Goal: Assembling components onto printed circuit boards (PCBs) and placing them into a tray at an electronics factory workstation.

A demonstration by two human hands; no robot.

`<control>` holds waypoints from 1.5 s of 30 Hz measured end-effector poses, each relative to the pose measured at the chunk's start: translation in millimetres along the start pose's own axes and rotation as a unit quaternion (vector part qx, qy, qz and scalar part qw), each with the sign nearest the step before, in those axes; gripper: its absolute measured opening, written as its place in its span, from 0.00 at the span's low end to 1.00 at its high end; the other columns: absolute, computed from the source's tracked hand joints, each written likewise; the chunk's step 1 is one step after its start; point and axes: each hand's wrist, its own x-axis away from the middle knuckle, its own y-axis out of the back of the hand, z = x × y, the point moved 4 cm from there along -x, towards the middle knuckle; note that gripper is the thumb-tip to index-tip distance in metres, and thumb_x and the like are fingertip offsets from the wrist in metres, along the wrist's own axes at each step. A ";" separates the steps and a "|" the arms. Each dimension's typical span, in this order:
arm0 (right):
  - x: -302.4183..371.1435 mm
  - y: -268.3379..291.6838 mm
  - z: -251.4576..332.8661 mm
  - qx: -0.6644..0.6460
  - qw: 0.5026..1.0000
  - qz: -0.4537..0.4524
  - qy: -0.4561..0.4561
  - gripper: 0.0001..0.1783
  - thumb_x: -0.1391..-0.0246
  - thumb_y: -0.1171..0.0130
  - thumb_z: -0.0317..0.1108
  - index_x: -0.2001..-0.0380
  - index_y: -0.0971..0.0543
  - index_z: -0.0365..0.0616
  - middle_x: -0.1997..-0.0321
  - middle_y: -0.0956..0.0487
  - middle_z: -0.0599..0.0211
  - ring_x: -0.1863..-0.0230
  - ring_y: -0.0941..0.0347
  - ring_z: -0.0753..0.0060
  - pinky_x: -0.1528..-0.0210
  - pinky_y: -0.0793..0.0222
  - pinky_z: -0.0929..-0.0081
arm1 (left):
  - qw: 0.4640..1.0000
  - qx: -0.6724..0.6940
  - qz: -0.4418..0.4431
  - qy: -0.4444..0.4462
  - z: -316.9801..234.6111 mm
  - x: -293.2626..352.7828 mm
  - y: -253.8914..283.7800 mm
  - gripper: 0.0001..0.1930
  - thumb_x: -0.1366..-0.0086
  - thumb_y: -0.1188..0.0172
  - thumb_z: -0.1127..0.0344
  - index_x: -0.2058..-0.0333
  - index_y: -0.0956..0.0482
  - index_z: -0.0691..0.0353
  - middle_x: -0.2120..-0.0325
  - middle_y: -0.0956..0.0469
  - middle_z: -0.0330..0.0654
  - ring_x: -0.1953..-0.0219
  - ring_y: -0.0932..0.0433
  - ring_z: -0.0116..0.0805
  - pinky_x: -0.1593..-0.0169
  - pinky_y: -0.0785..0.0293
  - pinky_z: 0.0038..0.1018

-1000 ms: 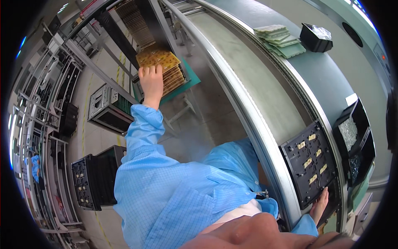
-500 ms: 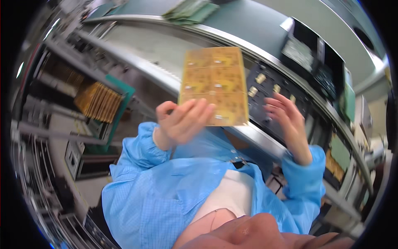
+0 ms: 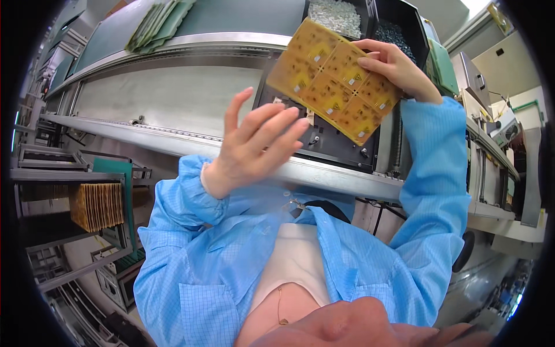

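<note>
A yellow-brown circuit board panel (image 3: 332,87), split into several printed sections, is tilted above a black fixture plate (image 3: 347,151). My right hand (image 3: 388,65) grips the panel along its upper right edge, thumb on the printed face. To the left of the panel, my left hand (image 3: 254,141) is raised with fingers spread and nothing in it. Its fingertips are close to the fixture, where small pale parts and pegs show. The panel covers much of the fixture.
Black bins of white (image 3: 335,17) and dark small parts (image 3: 396,40) stand behind the panel. Green sheets (image 3: 159,26) lie on the far left bench. A metal conveyor rail (image 3: 139,132) runs in front. At left, a rack holds several upright brown boards (image 3: 98,206).
The panel has passed from my left hand to my right and moved right, now slanted over the fixture. My left hand has let go and opened. The view has turned.
</note>
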 end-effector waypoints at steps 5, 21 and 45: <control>-19.9 -3.8 -14.9 0.054 0.993 0.092 -0.050 0.23 0.41 0.34 0.40 0.46 0.21 0.40 0.63 0.16 0.66 0.65 0.22 0.82 0.60 0.24 0.82 | 0.997 -0.050 -0.062 -0.012 16.4 4.8 11.0 0.16 0.46 0.36 0.72 0.56 0.17 0.55 0.58 0.20 0.35 0.57 0.22 0.33 0.37 0.36 0.53; -22.7 -10.6 -46.8 0.038 0.990 0.118 -0.068 0.24 0.43 0.33 0.37 0.47 0.22 0.36 0.57 0.17 0.64 0.60 0.23 0.79 0.57 0.26 0.78 | 0.999 0.004 0.001 0.053 77.8 -3.2 -7.7 0.18 0.52 0.39 0.77 0.59 0.17 0.55 0.63 0.21 0.36 0.56 0.24 0.38 0.38 0.37 0.48; 80.0 -45.6 -15.9 0.431 0.884 -0.161 0.080 0.18 0.53 0.31 0.33 0.57 0.20 0.41 0.53 0.23 0.59 0.47 0.30 0.52 0.44 0.31 0.60 | 0.951 0.138 0.197 0.196 89.6 20.5 -81.7 0.33 0.50 0.27 0.49 0.49 0.24 0.59 0.43 0.34 0.48 0.38 0.38 0.51 0.39 0.37 0.46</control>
